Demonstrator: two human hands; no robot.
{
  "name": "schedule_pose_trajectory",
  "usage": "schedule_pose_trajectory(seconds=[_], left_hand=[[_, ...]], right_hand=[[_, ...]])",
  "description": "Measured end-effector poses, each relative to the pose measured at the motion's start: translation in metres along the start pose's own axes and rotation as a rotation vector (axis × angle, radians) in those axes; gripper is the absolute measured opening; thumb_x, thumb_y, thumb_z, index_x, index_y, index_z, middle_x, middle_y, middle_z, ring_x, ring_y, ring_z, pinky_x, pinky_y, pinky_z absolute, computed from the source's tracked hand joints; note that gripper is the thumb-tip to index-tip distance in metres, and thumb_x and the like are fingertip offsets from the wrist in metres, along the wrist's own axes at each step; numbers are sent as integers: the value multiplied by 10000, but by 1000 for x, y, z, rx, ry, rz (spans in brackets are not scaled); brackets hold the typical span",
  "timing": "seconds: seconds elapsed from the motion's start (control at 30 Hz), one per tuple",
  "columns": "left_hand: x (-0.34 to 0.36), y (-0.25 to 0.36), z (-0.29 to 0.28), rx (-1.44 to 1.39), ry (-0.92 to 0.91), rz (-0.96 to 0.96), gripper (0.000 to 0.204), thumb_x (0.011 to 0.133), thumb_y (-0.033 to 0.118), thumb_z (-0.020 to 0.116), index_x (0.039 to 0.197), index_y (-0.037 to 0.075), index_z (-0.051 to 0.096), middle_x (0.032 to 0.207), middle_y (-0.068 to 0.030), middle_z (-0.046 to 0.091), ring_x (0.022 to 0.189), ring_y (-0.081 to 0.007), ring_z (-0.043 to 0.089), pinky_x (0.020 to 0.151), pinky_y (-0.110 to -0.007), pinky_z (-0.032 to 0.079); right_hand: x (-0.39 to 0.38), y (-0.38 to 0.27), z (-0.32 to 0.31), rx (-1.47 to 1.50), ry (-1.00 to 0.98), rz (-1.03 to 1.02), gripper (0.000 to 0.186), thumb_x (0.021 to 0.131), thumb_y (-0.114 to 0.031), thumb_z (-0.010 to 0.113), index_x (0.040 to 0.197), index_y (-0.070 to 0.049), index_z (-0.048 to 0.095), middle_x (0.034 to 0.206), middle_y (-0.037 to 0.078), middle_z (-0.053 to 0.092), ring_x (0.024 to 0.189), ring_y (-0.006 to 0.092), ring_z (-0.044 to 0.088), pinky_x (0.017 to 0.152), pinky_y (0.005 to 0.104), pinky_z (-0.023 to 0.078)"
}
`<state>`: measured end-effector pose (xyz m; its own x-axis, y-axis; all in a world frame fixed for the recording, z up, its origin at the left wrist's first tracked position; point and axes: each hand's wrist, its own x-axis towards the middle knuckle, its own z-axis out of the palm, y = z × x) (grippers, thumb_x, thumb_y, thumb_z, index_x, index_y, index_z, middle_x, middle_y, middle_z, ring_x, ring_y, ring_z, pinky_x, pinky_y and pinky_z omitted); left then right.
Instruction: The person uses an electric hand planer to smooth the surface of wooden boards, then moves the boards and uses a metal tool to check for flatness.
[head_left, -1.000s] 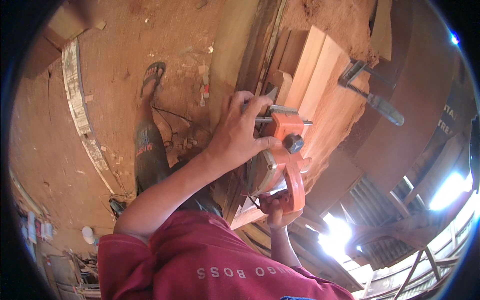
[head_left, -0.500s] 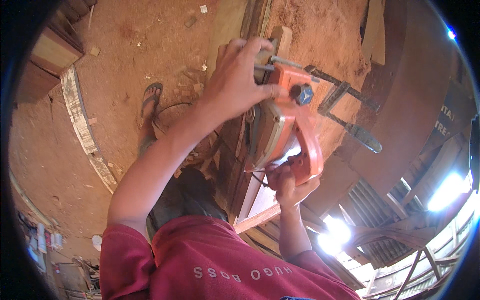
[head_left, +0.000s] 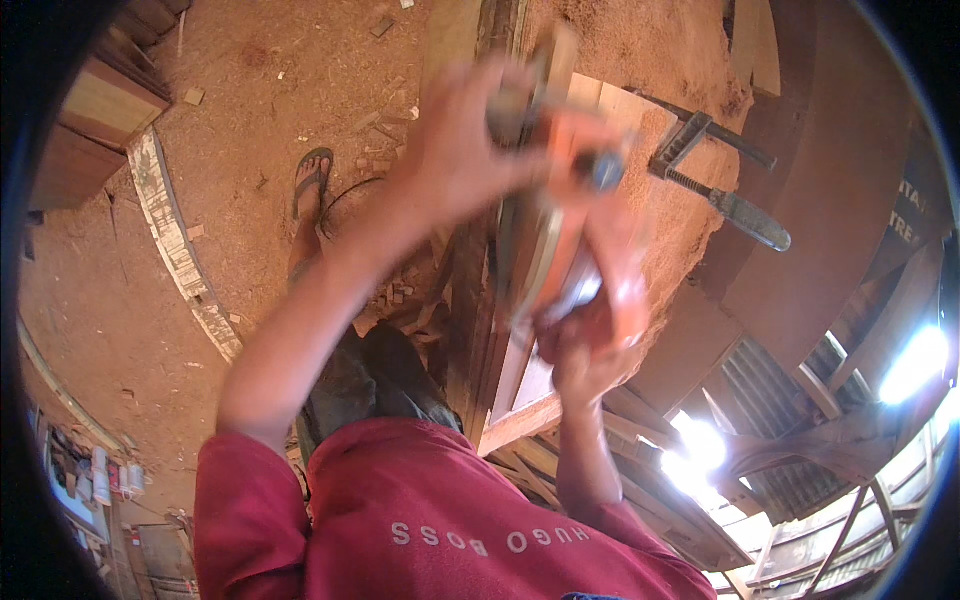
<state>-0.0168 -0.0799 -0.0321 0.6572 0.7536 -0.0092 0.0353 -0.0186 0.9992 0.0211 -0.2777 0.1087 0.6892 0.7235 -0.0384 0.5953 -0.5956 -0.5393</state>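
An orange electric hand planer (head_left: 612, 228) with a dark front knob (head_left: 600, 170) is held over the workbench, smeared by motion. My right hand (head_left: 582, 376) is closed round its rear handle. At the front end, my left hand (head_left: 450, 145) grips the planer, fingers curled over the dark front part and thumb against the orange body. Pale wood (head_left: 640, 112) shows beyond the planer on the bench. A metal bar clamp (head_left: 745, 215) with a long handle stands at the right of this wood. The planer's underside is hidden.
Reddish sawdust covers the bench top (head_left: 670, 270) and ground. A dark cable (head_left: 345, 190) curves near my sandalled foot (head_left: 313, 175). Wood scraps lie around it. A long whitish plank (head_left: 172, 220) lies on the left; large brown boards (head_left: 800, 190) stand on the right.
The planer has shifted left relative to the clamp, exposing more pale wood between them. Both hands keep their hold and move with it. The whole view has shifted slightly.
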Motion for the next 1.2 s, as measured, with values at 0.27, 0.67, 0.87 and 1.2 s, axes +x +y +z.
schedule_pose_trajectory(seconds=[0.27, 0.67, 0.87, 1.2], left_hand=[[-118, 21, 16, 29, -134, -298, 758, 568, 332, 933, 1189, 88, 575, 1216, -156, 488, 1195, -358, 478, 1038, -460, 403], [53, 5, -16, 7, -77, -187, 740, 607, 332, 918, 1211, 107, 555, 1150, -178, 577, 1159, -377, 513, 992, -461, 428], [122, -21, -23, -28, -50, 26, 703, 671, 320, 901, 1225, 36, 574, 1142, -127, 643, 1067, -225, 602, 977, -354, 464], [21, 106, -97, 38, 6, 32, 606, 839, 393, 732, 1257, -1, 537, 1195, -155, 559, 1121, -251, 543, 992, -382, 424]], right_hand=[[-143, 37, -23, 132, -107, 368, 353, 843, -205, 655, 1028, 93, 625, 656, 71, 641, 569, 153, 629, 526, 276, 492], [34, 4, 6, 189, 12, 254, 377, 746, -133, 695, 1084, 33, 670, 756, 114, 689, 651, 212, 681, 635, 323, 542], [108, -3, 19, 193, 70, 104, 224, 778, -138, 666, 954, 0, 674, 738, 115, 655, 604, 201, 616, 595, 339, 509], [50, -61, -45, 807, -271, 332, 488, 759, -176, 766, 1185, 20, 629, 971, 63, 676, 909, 174, 628, 846, 339, 507]])
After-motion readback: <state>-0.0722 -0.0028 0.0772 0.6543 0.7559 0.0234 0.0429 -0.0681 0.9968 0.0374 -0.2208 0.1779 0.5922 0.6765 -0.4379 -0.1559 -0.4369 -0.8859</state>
